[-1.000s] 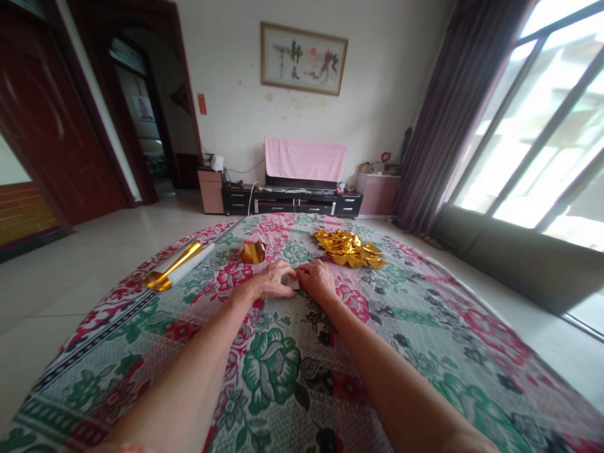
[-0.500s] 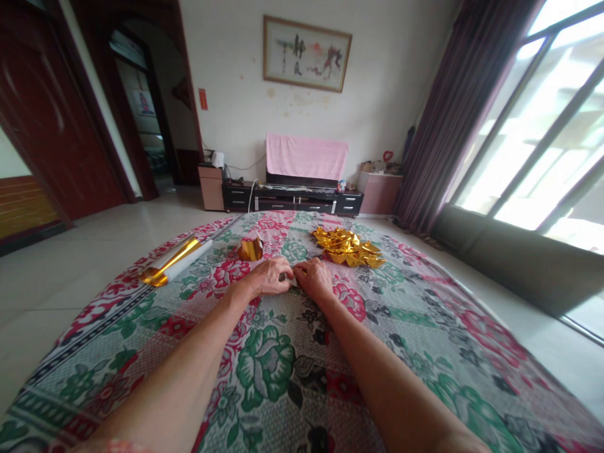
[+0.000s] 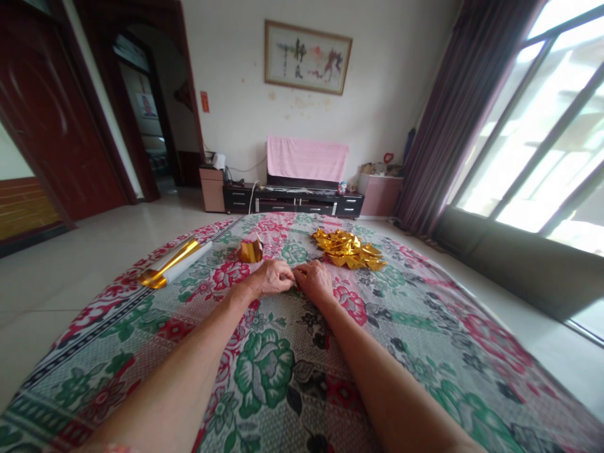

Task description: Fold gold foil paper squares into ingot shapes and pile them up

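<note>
My left hand (image 3: 274,277) and my right hand (image 3: 314,279) meet over the middle of the patterned tablecloth (image 3: 267,368), fingers bent and closed. Between their fingertips is a small piece, mostly hidden, with a bit of gold and a pale edge showing by the right fingers. Just beyond my left hand stands a curled piece of gold foil (image 3: 250,250). A heap of folded gold foil pieces (image 3: 349,248) lies beyond my right hand. At the left lies a loosely rolled gold and white sheet (image 3: 175,263).
Past the table's far edge stands a low black cabinet (image 3: 278,204) with a pink cloth (image 3: 307,158) over a screen. A purple curtain (image 3: 465,107) and large windows are at the right, a dark red door (image 3: 51,119) at the left.
The fingers of my left hand have closed in, and the pale edge between the hands shows less. The foil pieces lie where they were.
</note>
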